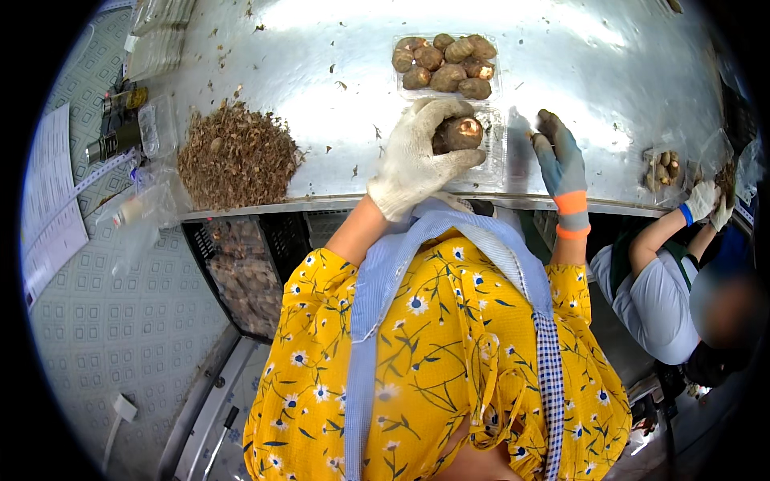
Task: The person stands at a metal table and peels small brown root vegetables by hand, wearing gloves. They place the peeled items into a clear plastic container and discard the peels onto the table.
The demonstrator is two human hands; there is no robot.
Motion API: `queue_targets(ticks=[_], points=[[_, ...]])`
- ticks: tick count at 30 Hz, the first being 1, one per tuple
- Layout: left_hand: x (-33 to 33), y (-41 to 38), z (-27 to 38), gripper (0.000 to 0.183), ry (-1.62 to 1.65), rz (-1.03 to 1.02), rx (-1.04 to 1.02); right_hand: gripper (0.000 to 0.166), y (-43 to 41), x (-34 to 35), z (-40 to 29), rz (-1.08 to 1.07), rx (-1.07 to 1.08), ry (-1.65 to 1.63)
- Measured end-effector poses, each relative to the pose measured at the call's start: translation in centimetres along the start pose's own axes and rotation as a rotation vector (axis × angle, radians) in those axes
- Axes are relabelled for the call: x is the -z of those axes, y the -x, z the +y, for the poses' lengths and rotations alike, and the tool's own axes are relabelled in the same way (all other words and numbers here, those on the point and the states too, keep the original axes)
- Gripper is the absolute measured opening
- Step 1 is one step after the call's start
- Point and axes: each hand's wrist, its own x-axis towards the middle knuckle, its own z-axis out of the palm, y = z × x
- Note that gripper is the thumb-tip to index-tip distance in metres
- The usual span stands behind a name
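Note:
My left hand point(424, 153), in a white knit glove, is closed around a brown taro corm point(466, 133) with a pale cut patch on top. A darker piece beside it is partly covered by my fingers. Beneath this hand lies a clear plastic tray point(494, 153), its inside mostly hidden. Just beyond is a second clear clamshell tray point(398, 87) filled with several taro corms point(448, 77). To the right, my right hand point(556, 150) hovers over the metal table in a grey glove with orange bands. Its fingertips are dark and blurred; whether they pinch something is unclear.
A heap of dry brown peelings point(237, 159) sits on the metal table point(337, 138) at left. Stacked clear trays point(157, 42) stand behind it. Below the edge is a black crate point(240, 264) of packed produce. At right a co-worker's gloved hands point(710, 201) work near another filled tray point(663, 169).

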Motion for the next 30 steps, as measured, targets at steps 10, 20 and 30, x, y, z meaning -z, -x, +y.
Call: queue_targets(ticks=[10, 20, 30], points=[[-1.1, 0.1, 1.5, 0.052, -0.072, -0.115, 0.043, 0.021, -0.2, -4.0, -6.3, -0.119, 0.084, -0.115], [1.8, -6.3, -3.6, 0.052, -0.662, 0.117, -0.079, 0.031, -1.0, -2.9, -1.9, -0.043, -0.116, -0.060], [2.5, -3.5, -1.0, 0.047, -0.612, 0.083, 0.020, 0.032, -0.7, -3.4, -0.7, -0.051, -0.053, 0.041]])
